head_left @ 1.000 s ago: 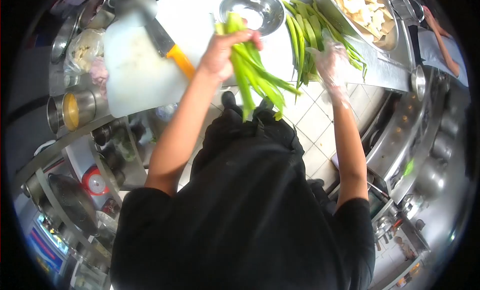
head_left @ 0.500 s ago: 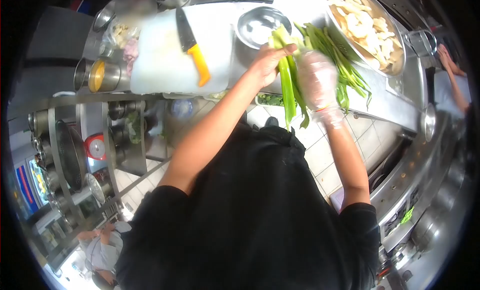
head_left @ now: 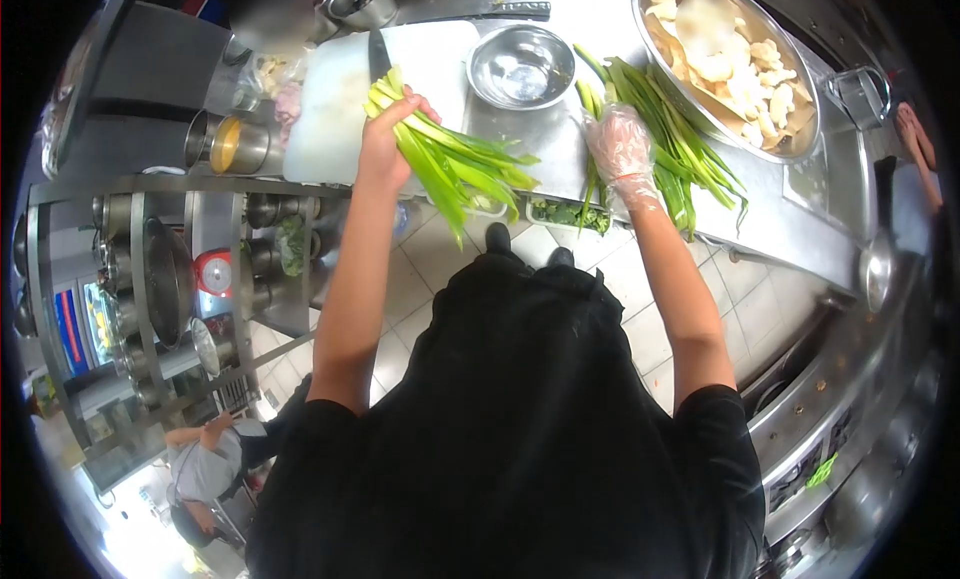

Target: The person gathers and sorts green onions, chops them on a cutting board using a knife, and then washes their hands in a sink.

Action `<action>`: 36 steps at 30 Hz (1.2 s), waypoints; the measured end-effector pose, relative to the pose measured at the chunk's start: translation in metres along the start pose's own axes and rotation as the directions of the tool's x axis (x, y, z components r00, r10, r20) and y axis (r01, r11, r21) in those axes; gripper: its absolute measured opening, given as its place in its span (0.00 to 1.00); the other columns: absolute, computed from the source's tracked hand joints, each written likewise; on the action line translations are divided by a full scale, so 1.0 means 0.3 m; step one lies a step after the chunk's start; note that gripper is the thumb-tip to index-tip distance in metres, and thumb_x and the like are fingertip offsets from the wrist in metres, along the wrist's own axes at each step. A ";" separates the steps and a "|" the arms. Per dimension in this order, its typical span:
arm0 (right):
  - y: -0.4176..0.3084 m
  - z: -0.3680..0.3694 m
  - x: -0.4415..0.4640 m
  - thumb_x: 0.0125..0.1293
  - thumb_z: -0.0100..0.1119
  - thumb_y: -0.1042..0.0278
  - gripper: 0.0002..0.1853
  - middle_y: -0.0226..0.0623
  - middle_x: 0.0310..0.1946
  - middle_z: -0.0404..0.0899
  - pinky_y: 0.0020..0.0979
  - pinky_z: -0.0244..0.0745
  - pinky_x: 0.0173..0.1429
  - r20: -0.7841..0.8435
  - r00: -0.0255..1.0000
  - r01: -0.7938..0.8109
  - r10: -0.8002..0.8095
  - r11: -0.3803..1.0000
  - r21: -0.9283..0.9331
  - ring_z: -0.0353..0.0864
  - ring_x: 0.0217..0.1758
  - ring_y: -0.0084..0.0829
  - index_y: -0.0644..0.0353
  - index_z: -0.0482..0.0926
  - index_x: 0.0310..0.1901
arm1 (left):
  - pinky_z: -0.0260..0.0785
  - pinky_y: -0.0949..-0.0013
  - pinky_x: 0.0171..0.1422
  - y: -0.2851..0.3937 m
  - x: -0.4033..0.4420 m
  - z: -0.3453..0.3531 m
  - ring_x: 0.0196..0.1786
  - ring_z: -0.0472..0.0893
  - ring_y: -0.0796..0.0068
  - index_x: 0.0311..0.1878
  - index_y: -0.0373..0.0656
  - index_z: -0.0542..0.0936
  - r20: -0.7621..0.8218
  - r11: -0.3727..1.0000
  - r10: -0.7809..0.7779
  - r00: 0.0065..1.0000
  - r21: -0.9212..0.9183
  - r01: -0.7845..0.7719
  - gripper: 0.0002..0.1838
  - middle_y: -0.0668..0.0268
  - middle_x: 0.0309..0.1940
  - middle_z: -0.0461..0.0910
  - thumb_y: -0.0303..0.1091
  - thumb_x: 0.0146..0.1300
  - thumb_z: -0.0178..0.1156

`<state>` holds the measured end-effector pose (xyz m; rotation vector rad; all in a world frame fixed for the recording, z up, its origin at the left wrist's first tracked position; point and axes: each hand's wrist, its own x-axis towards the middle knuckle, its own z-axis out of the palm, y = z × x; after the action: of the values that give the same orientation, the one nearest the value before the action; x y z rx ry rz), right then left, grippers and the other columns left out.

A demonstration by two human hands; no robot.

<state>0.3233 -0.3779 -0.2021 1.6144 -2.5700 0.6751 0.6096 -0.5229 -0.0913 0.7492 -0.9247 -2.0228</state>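
My left hand is bare and closed round a bunch of green stalks, held over the right part of the white cutting board. The cut pale ends point up and left, and the leaves hang to the right. Behind the bunch lies a knife, its handle hidden. My right hand, in a clear plastic glove, rests at the left edge of a pile of long green stalks. Its fingers are bent downward, and what they hold, if anything, is hidden. A metal bowl stands between the hands.
A large metal basin of pale pieces stands at the upper right. A second knife lies behind the bowl. Metal pots stand left of the board. A person is at the lower left, another person's arm at the far right.
My left hand has moved left with its bunch, from beside the bowl to the board, covering the knife's orange handle. My right hand has parted from it and is at the pile's left edge.
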 end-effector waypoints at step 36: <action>-0.993 -0.217 0.151 0.71 0.52 0.70 0.11 0.48 0.44 0.78 0.42 0.69 0.56 0.018 0.998 0.047 -0.061 0.896 0.441 0.77 0.49 0.40 0.64 0.77 0.50 | 0.69 0.67 0.55 0.113 0.135 -0.123 0.45 0.80 0.72 0.48 0.40 0.80 0.111 0.954 -0.183 0.977 -0.222 0.204 0.21 0.65 0.41 0.82 0.32 0.51 0.74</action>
<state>0.5473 -0.5011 -0.0298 1.8085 -2.5053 1.3168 0.6296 -0.5841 -0.0925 0.6448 -0.6677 -2.3052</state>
